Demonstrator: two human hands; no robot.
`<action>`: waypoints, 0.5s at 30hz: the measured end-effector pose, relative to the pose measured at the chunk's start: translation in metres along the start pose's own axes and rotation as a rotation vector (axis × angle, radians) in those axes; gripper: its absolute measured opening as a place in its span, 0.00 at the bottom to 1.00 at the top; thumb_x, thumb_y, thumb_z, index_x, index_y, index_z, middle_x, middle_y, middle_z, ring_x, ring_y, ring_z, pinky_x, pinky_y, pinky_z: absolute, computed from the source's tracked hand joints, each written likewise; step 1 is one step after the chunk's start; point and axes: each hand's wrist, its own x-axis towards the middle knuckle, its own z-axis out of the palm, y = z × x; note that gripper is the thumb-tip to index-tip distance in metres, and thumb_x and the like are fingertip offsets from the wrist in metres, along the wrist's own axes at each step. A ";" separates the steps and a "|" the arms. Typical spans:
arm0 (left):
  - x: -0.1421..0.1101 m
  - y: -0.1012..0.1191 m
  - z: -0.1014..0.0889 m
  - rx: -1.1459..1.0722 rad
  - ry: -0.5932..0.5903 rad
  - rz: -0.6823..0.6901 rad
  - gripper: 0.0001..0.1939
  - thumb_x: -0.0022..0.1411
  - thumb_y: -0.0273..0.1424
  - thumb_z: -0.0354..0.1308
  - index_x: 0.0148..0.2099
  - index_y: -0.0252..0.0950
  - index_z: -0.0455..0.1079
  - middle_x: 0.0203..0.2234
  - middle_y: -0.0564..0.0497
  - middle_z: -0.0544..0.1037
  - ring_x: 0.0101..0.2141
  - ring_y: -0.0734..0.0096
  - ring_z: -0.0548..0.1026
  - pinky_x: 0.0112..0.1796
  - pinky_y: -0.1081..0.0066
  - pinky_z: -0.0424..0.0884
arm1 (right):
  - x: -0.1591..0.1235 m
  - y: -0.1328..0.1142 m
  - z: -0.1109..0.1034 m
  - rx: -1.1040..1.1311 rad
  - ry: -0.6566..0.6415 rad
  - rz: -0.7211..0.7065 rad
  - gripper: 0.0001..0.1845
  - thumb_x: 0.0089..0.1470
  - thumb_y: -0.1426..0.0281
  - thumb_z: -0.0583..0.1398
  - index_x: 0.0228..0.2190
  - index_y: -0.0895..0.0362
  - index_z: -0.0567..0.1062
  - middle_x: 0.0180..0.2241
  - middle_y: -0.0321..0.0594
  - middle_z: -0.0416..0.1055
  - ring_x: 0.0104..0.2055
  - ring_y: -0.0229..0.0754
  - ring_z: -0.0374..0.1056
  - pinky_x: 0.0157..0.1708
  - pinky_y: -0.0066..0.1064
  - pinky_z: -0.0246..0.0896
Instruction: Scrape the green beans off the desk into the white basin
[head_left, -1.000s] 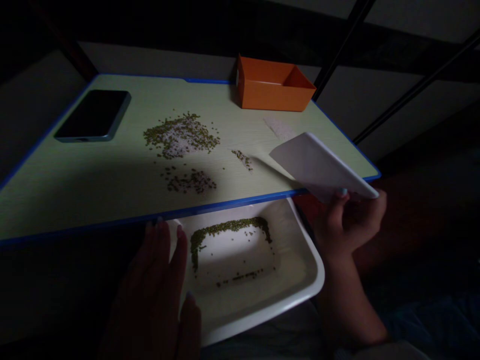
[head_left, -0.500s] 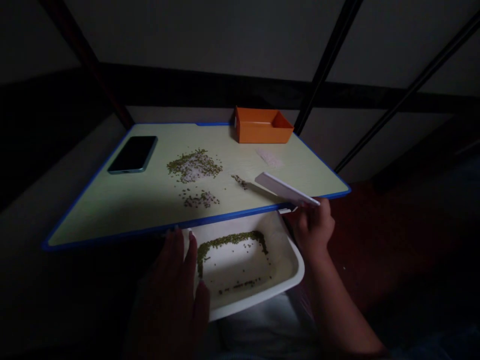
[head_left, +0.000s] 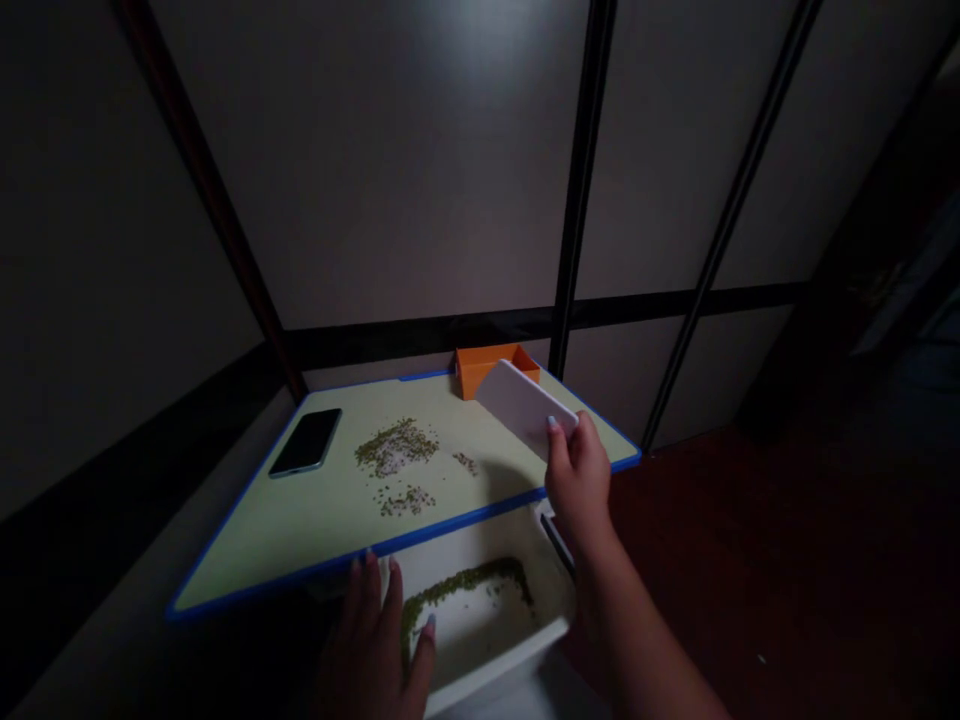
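My right hand (head_left: 581,475) is closed round one end of a flat white plate, like a scraper (head_left: 521,408), held tilted above the board's right side. A white tub (head_left: 517,655) stands below the board's near edge, with green beans (head_left: 469,580) lying along its inner sides. My left hand (head_left: 382,625) holds the tub's left side, thumb over the inside and fingers by the rim. On the board lie a large pile of green beans mixed with whitish grains (head_left: 397,447), a smaller mixed pile (head_left: 405,501) and a little cluster (head_left: 466,463).
The pale board (head_left: 255,545) has a blue edge. A dark phone (head_left: 307,442) lies on its left, and an orange open box (head_left: 472,375) stands at the back right, partly behind the scraper. Panelled wall (head_left: 420,200) rises behind; reddish floor (head_left: 720,560) shows at right.
My right hand has lifted the scraper up from near the board, turning its flat face more toward me. The view has tilted upward, showing more wall. My left hand stays at the tub.
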 end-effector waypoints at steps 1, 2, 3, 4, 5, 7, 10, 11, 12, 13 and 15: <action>0.000 -0.003 0.001 -0.008 0.000 0.000 0.29 0.60 0.38 0.50 0.62 0.32 0.60 0.62 0.34 0.61 0.64 0.48 0.54 0.54 0.47 0.66 | -0.004 -0.003 0.004 0.000 -0.010 0.003 0.12 0.58 0.63 0.52 0.25 0.52 0.56 0.19 0.29 0.58 0.21 0.37 0.56 0.22 0.27 0.48; 0.001 -0.006 0.001 -0.018 -0.019 0.010 0.29 0.60 0.38 0.51 0.61 0.32 0.61 0.62 0.34 0.61 0.64 0.47 0.54 0.54 0.47 0.67 | -0.008 -0.004 0.008 -0.002 -0.024 0.011 0.12 0.58 0.63 0.51 0.25 0.52 0.56 0.19 0.29 0.59 0.21 0.37 0.57 0.22 0.27 0.48; 0.001 -0.010 0.001 -0.026 -0.049 0.031 0.29 0.59 0.38 0.53 0.61 0.32 0.62 0.62 0.34 0.62 0.64 0.47 0.54 0.54 0.47 0.67 | -0.014 -0.003 0.011 -0.011 -0.032 0.023 0.12 0.58 0.63 0.51 0.24 0.52 0.56 0.18 0.30 0.59 0.20 0.38 0.57 0.22 0.26 0.48; 0.001 -0.013 0.002 -0.025 -0.071 0.050 0.29 0.59 0.38 0.54 0.61 0.33 0.62 0.62 0.35 0.62 0.64 0.47 0.54 0.54 0.48 0.68 | -0.019 -0.001 0.014 -0.028 -0.045 0.037 0.12 0.58 0.63 0.50 0.24 0.51 0.56 0.18 0.30 0.59 0.20 0.38 0.57 0.21 0.26 0.47; 0.001 -0.017 0.002 -0.019 -0.097 0.066 0.29 0.58 0.38 0.55 0.61 0.33 0.62 0.62 0.35 0.62 0.64 0.47 0.54 0.54 0.49 0.68 | -0.024 0.002 0.017 -0.047 -0.066 0.047 0.12 0.57 0.62 0.50 0.24 0.51 0.56 0.18 0.31 0.60 0.20 0.39 0.58 0.21 0.26 0.47; 0.001 -0.024 0.004 -0.003 -0.102 0.107 0.30 0.58 0.38 0.56 0.60 0.33 0.63 0.61 0.34 0.63 0.62 0.45 0.56 0.52 0.50 0.70 | -0.030 0.008 0.019 -0.112 -0.088 0.064 0.11 0.57 0.62 0.49 0.25 0.52 0.58 0.18 0.32 0.62 0.20 0.40 0.60 0.21 0.27 0.46; 0.000 -0.032 0.010 0.014 -0.095 0.127 0.30 0.58 0.39 0.57 0.61 0.34 0.62 0.61 0.35 0.64 0.62 0.45 0.57 0.52 0.50 0.71 | -0.034 0.011 0.017 -0.231 -0.114 0.077 0.10 0.58 0.64 0.49 0.26 0.52 0.61 0.19 0.34 0.64 0.20 0.41 0.61 0.21 0.27 0.44; 0.000 -0.034 0.012 0.018 -0.095 0.133 0.30 0.58 0.39 0.57 0.61 0.34 0.62 0.61 0.35 0.64 0.62 0.44 0.57 0.51 0.50 0.72 | -0.034 0.011 0.016 -0.268 -0.128 0.069 0.09 0.58 0.65 0.49 0.27 0.52 0.62 0.18 0.34 0.64 0.19 0.41 0.60 0.21 0.28 0.43; 0.000 -0.035 0.015 0.024 -0.094 0.140 0.31 0.58 0.40 0.57 0.61 0.34 0.61 0.60 0.34 0.64 0.61 0.44 0.58 0.51 0.50 0.72 | -0.035 0.011 0.015 -0.301 -0.143 0.054 0.09 0.58 0.65 0.49 0.27 0.52 0.63 0.18 0.34 0.64 0.18 0.41 0.60 0.21 0.28 0.42; -0.001 -0.036 0.017 0.031 -0.090 0.150 0.31 0.58 0.40 0.57 0.61 0.32 0.61 0.60 0.33 0.64 0.61 0.43 0.58 0.50 0.50 0.72 | -0.037 0.011 0.014 -0.327 -0.155 0.038 0.08 0.58 0.66 0.49 0.28 0.52 0.63 0.18 0.35 0.65 0.18 0.41 0.59 0.21 0.29 0.41; -0.002 -0.038 0.022 0.052 -0.081 0.175 0.32 0.58 0.40 0.57 0.60 0.28 0.61 0.59 0.28 0.63 0.61 0.40 0.58 0.50 0.49 0.73 | -0.041 0.012 0.012 -0.365 -0.176 -0.006 0.08 0.58 0.66 0.49 0.28 0.52 0.63 0.17 0.35 0.65 0.17 0.42 0.59 0.21 0.30 0.39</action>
